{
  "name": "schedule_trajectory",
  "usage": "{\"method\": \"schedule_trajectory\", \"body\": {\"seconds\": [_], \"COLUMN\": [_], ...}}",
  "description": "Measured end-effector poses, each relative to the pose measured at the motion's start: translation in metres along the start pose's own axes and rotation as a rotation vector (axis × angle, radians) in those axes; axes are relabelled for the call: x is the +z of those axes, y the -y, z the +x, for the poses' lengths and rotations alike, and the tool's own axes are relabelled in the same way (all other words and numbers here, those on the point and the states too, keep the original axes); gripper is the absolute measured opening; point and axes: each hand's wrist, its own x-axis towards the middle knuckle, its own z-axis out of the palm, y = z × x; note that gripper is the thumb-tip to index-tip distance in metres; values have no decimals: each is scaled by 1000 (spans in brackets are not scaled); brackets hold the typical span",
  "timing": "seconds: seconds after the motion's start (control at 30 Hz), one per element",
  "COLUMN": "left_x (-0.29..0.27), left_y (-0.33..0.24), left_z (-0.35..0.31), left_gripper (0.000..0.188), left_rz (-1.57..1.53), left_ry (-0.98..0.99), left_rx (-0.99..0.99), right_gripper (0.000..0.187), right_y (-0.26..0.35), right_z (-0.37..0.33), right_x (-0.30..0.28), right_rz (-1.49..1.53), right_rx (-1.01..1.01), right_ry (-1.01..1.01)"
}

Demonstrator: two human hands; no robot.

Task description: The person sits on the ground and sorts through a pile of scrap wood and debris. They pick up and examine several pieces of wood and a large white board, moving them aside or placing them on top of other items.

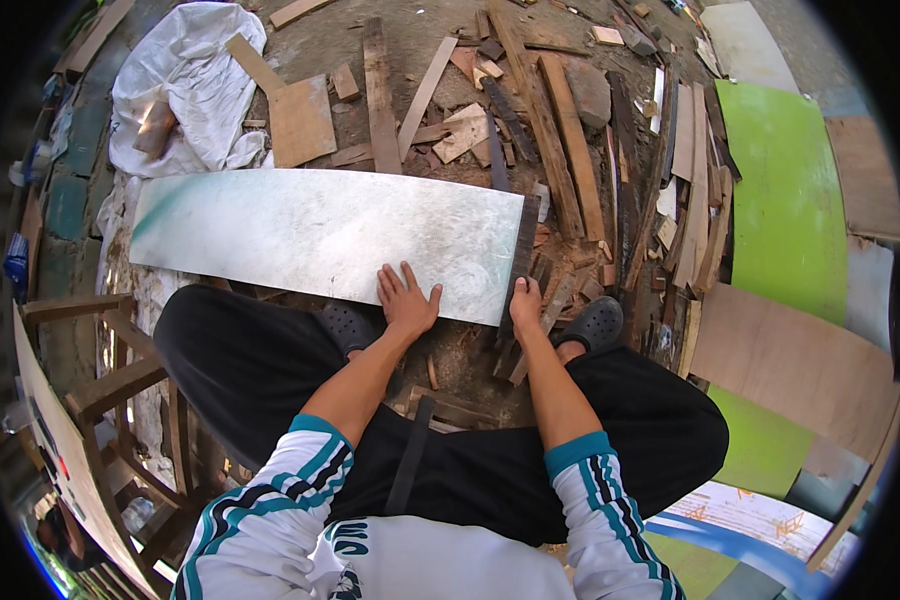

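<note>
Pale, whitish-green long flat board lies on the ground among wood scraps, stretching away to the left of both hands. Left hand rests flat on its near edge, fingers spread apart and pressed on the surface. Right hand sits at the board's right end, fingers curled over a dark narrow wooden strip that runs along that end. Black clogs sit just beside the right hand, with scattered brown wooden offcuts beyond the fingers.
</note>
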Motion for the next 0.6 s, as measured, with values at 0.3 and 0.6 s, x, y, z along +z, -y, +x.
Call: {"method": "schedule_trajectory", "body": {"seconds": [0.3, 0.6], "left_x": [4, -93], "left_y": [-21, 31], "left_z": [34, 134], "left_gripper": [77, 79], "left_rz": [351, 505], "left_ry": [105, -312], "left_rx": [1191, 62], "right_gripper": [43, 46], "right_y": [-17, 4], "right_z": [0, -12], "right_x": [-10, -3], "right_rz": [30, 5], "right_rx": [-92, 8], "right_ry": [-80, -37]}}
